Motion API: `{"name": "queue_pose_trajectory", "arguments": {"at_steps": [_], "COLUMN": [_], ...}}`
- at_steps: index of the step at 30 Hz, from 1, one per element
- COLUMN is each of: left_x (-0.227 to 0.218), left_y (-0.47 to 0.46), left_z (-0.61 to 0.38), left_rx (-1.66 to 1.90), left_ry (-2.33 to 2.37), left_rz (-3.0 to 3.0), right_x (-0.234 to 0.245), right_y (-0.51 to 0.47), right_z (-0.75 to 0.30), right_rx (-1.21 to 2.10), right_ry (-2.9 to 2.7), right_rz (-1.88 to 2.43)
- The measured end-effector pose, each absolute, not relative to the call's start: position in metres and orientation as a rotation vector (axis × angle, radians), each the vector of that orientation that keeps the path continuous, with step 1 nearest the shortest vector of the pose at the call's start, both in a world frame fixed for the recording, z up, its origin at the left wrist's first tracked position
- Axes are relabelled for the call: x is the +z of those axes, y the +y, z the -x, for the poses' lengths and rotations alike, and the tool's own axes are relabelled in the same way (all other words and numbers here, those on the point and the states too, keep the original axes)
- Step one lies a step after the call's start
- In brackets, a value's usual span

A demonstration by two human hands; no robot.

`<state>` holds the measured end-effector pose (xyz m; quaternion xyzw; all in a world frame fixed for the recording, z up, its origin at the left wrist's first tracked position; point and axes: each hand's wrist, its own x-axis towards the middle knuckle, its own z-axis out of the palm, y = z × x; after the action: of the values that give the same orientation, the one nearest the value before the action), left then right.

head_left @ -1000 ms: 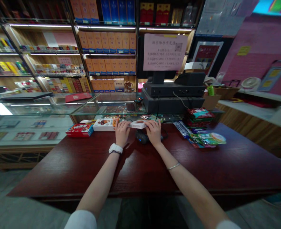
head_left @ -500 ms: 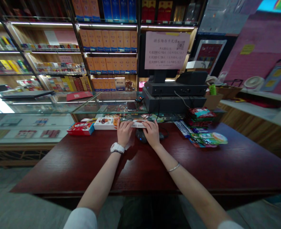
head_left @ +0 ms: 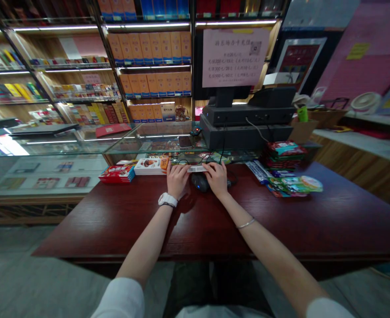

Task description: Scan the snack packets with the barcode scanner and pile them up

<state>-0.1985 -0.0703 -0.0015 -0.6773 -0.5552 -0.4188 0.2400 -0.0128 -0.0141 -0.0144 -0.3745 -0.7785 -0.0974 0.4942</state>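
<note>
A slim white box (head_left: 196,168) with printing on its side lies between my hands at the back of the desk. My left hand (head_left: 178,180) grips its left end, and my right hand (head_left: 216,177) grips the right end. Just below the box is a black device (head_left: 200,182) with a small blue light, partly covered by my right hand. Left of my left hand lies a white snack box (head_left: 148,166) with an orange end. Beside it is a stack of red packets (head_left: 117,173).
On the right are blue packets (head_left: 257,171), a green pouch (head_left: 296,184) and a pile of red packets (head_left: 284,154). A glass counter (head_left: 142,132) and a dark cash register (head_left: 248,128) rise behind the reddish-brown desk (head_left: 125,221). Black cables run near my hands.
The slim box has tilted so that its narrow side faces me more. Both hands stay at its ends. The view has shifted slightly.
</note>
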Motion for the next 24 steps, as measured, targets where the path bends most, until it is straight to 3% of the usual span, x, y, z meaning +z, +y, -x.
{"name": "queue_pose_trajectory", "arguments": {"at_steps": [12,24], "left_x": [-0.004,-0.018], "left_y": [-0.069,-0.05], "left_z": [0.203,0.215], "left_rx": [-1.181,-1.172], "left_ry": [-1.511,-1.58], "left_rz": [1.853,1.791], "right_x": [-0.005,-0.009], "right_y": [-0.002,0.0], "right_z": [-0.015,-0.056], "right_rx": [-0.118,0.362], "right_ry": [-2.161,-2.455], "right_rz": [0.729,0.641]}}
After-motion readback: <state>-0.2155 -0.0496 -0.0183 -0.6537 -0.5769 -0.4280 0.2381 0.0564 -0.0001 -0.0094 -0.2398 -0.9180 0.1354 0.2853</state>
